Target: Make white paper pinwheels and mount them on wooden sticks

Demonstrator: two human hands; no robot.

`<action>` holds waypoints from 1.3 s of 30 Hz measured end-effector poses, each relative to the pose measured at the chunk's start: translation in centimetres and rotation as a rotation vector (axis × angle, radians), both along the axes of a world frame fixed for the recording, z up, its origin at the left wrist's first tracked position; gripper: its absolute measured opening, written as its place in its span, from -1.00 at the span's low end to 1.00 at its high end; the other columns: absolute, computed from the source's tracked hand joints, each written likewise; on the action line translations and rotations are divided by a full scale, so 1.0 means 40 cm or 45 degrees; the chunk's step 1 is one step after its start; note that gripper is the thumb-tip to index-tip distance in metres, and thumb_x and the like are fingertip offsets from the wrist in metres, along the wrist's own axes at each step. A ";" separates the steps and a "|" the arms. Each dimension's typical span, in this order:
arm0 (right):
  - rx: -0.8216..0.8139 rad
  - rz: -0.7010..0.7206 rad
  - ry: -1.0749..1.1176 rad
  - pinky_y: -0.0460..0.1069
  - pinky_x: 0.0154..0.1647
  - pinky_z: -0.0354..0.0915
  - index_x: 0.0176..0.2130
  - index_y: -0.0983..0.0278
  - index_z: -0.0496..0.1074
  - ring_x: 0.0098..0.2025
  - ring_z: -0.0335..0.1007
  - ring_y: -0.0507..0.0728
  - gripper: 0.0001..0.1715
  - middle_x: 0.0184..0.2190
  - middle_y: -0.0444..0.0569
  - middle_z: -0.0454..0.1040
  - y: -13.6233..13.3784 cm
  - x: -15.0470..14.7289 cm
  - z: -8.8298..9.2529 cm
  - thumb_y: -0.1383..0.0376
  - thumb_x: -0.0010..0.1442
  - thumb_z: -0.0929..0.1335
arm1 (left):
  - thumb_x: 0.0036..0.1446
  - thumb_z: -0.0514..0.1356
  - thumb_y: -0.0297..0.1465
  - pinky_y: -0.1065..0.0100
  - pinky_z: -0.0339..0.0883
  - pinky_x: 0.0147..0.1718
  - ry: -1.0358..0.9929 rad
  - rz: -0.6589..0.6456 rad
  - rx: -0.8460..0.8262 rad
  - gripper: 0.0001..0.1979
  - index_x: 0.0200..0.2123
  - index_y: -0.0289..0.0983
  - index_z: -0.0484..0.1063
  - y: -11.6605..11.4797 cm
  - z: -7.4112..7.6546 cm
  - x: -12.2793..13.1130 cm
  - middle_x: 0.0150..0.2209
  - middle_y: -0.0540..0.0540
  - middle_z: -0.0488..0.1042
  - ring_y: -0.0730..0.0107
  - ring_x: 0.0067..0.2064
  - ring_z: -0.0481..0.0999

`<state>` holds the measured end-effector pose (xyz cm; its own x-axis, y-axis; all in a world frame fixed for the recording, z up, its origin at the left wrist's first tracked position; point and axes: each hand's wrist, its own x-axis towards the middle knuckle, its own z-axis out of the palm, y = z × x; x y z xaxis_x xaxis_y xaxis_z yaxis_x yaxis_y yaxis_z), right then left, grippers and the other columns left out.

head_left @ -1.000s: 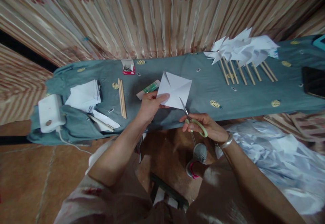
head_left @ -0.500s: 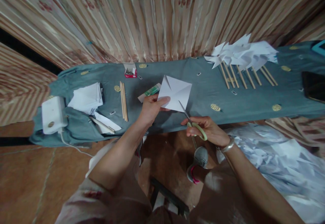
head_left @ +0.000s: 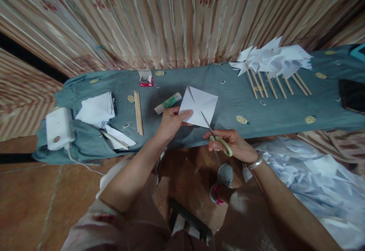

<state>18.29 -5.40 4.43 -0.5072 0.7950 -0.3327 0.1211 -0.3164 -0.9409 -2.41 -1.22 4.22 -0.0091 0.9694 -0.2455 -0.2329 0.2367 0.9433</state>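
Note:
My left hand (head_left: 171, 121) pinches the left corner of a white square of paper (head_left: 203, 101), thumb on top and fingers beneath. One slit runs in from the paper's top corner toward its middle. My right hand (head_left: 232, 144) is closed around the green handles of a pair of scissors (head_left: 213, 134). Their blades lie at the paper's lower right corner, the upper blade pointing toward the centre. Just left of the paper, a green and white glue stick (head_left: 168, 103) lies on the tablecloth, behind my left hand.
White paper pinwheels on wooden sticks (head_left: 273, 63) lie at the right. Several loose sticks (head_left: 138, 112), a red box of pins (head_left: 146, 81), a paper stack (head_left: 97, 110) and a white power adapter (head_left: 59, 129) are on the left. A bag of paper pieces (head_left: 316, 179) stands lower right.
The paper and my left hand have shifted slightly right, bringing the paper further onto the scissor blades. More of the glue stick shows. My right hand stays nearly in place.

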 end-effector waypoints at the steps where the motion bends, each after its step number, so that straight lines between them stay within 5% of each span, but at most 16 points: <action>1: -0.011 -0.008 0.006 -0.09 -0.44 0.34 -0.21 0.30 0.53 -0.51 0.37 -0.03 -0.50 -0.53 -0.15 0.49 0.000 -0.001 0.000 0.05 -0.09 0.54 | -0.28 0.40 -0.29 0.32 0.48 -0.52 -0.001 0.001 0.001 -0.76 -0.50 -0.31 0.55 0.000 0.000 0.000 -0.45 -0.09 0.59 0.27 -0.41 0.55; 39: -0.044 -0.123 0.013 -0.14 -0.53 0.30 -0.35 0.29 0.54 -0.58 0.33 -0.06 -0.53 -0.59 -0.19 0.44 0.000 -0.007 -0.014 0.06 -0.22 0.58 | -0.32 0.42 -0.25 0.37 0.45 -0.53 -0.035 0.010 -0.019 -0.70 -0.48 -0.32 0.56 -0.005 0.001 0.006 -0.47 -0.06 0.58 0.33 -0.44 0.54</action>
